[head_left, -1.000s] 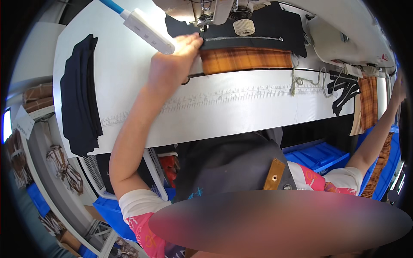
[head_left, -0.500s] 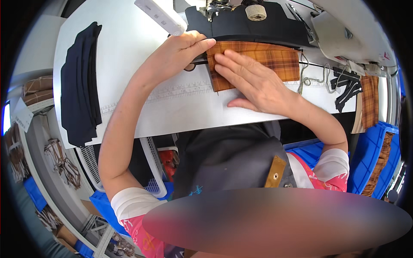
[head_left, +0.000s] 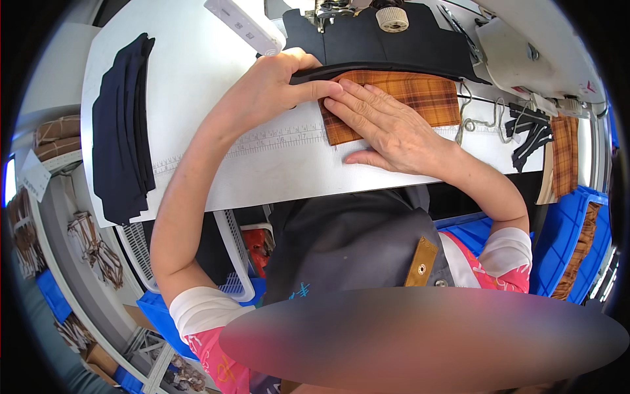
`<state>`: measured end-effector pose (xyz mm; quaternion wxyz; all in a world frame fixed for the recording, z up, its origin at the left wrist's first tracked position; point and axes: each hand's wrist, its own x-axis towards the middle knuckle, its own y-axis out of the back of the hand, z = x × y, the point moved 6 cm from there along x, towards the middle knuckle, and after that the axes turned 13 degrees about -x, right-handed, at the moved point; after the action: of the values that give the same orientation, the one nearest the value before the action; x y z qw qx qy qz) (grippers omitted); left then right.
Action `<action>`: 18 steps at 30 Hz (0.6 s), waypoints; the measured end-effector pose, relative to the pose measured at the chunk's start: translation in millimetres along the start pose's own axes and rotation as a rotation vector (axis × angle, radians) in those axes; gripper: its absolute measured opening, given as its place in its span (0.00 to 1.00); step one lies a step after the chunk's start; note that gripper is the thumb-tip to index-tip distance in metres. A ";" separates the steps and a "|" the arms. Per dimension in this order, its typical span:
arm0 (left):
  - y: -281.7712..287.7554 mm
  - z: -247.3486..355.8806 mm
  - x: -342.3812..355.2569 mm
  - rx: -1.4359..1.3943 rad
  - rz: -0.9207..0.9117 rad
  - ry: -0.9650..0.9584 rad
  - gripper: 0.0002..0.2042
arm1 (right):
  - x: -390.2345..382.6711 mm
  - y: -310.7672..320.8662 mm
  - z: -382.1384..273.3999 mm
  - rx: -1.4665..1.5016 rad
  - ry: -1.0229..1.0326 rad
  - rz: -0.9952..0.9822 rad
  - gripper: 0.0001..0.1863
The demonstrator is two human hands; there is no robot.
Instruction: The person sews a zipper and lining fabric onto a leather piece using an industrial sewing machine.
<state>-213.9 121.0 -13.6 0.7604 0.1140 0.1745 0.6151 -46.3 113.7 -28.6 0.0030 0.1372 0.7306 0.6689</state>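
Observation:
An orange-brown plaid cloth piece (head_left: pixel 420 98) lies along the near edge of a black cloth (head_left: pixel 394 43) on the white table. My right hand (head_left: pixel 390 125) rests flat on the plaid cloth, its fingers stretched out toward the upper left corner. From the left, my left hand (head_left: pixel 282 85) holds the black cloth's near edge between thumb and fingers. The thumb reaches over the plaid corner and touches my right fingertips. The left fingers' ends are partly hidden behind the black edge. Under the sewing machine's presser foot (head_left: pixel 321 23) sits the black cloth's far side.
Stacked dark cloth pieces (head_left: pixel 121 131) lie at the left. A white handheld device (head_left: pixel 246 26) stands above my left hand. The machine's body (head_left: pixel 535 56), a bent wire (head_left: pixel 482 121) and black strips (head_left: pixel 528 134) are at the right. A printed ruler (head_left: pixel 262 141) crosses the table.
My left thumb has moved right and down onto the plaid corner. The black cloth's near edge has risen and come toward me. The plaid cloth has shifted slightly nearer; my right hand stays flat.

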 end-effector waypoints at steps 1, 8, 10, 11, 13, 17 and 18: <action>-0.2 0.9 0.1 0.064 -0.001 -0.005 0.17 | 0.4 0.9 0.2 0.011 -0.001 0.018 0.41; 1.9 -15.0 2.5 -0.074 0.013 0.127 0.17 | -7.2 9.8 -5.3 -0.025 0.073 0.125 0.39; 0.9 -14.0 2.6 -0.080 0.020 0.121 0.18 | -6.4 7.2 -6.0 -0.027 0.061 0.106 0.39; 1.3 -14.3 2.6 -0.080 0.022 0.121 0.18 | -5.2 5.4 -5.4 -0.032 0.048 0.088 0.39; 1.7 -15.2 2.6 -0.035 0.013 0.127 0.17 | -2.6 3.5 -4.6 -0.026 0.024 0.075 0.39; 3.1 -14.7 2.5 -0.064 0.015 0.142 0.18 | -1.3 1.7 -3.1 -0.023 -0.009 0.053 0.40; 2.7 -10.8 1.6 -0.039 0.010 0.134 0.17 | -1.3 1.5 -3.0 -0.024 -0.008 0.053 0.40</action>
<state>-220.4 122.6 -22.7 0.7461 0.0585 0.2125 0.6283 -45.3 110.6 -27.1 -0.0102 0.1593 0.7186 0.6768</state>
